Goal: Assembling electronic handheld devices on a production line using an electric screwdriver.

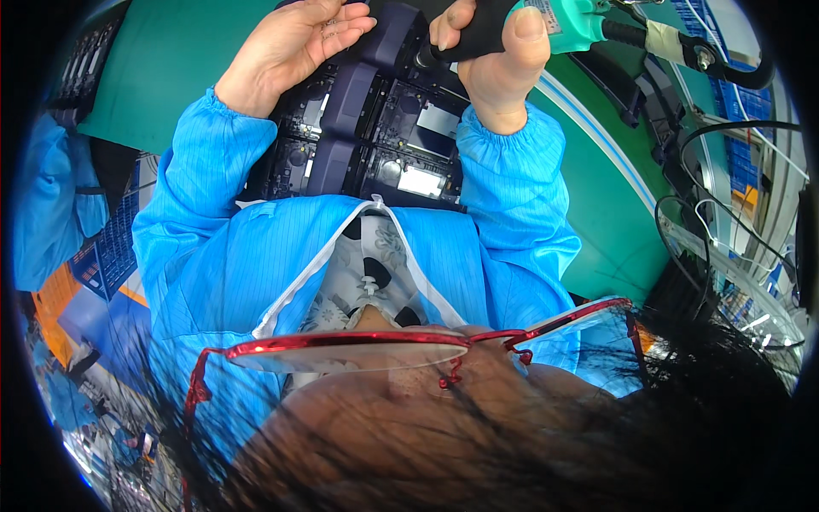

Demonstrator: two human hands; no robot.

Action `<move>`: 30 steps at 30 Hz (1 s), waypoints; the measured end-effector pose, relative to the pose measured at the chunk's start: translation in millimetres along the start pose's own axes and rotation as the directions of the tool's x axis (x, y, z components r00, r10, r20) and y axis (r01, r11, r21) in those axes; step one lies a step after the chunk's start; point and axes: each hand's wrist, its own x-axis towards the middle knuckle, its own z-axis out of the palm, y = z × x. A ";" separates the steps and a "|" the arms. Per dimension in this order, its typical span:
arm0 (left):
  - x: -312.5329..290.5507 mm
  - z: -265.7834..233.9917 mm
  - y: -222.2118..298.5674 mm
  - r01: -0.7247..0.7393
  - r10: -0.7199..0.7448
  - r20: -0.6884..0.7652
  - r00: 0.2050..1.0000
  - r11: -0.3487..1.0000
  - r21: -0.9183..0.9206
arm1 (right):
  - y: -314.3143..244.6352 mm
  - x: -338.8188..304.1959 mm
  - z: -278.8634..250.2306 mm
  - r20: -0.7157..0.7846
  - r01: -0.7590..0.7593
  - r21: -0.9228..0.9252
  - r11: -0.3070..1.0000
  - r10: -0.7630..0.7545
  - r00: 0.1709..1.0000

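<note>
My right hand [503,72] is wrapped around an electric screwdriver [485,27] with a black grip and a green rear body. Its tip points left, over a group of dark plastic housings [351,102]. Above the left side of these housings is my left hand [294,51], half curled with the palm turned up. Small shiny bits that look like screws [331,27] lie in its fingers. Inside the housings are dark inner parts and bright rectangular plates [421,182]. The upper picture edge cuts off part of both hands.
Everything sits on a green work surface [153,68]. A black hose [627,32] runs right from the screwdriver. More dark plastic parts [661,102] lie at the right, near cables [708,128] and blue bins [738,102]. A blue sleeve [51,205] shows at far left.
</note>
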 end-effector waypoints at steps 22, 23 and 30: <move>-25.0 40.1 12.0 0.122 -0.092 0.175 0.980 0.978 -0.171 | 5.1 13.5 3.5 0.092 -0.057 -0.127 0.990 0.069 0.993; -14.3 23.1 4.6 0.078 -0.064 0.248 0.967 0.996 -0.048 | 4.9 12.7 5.5 0.096 -0.054 -0.126 0.991 0.066 0.993; -12.8 27.1 -0.2 0.030 -0.069 0.238 0.969 0.987 0.160 | -9.7 7.6 10.4 0.101 0.021 -0.329 0.944 0.014 0.995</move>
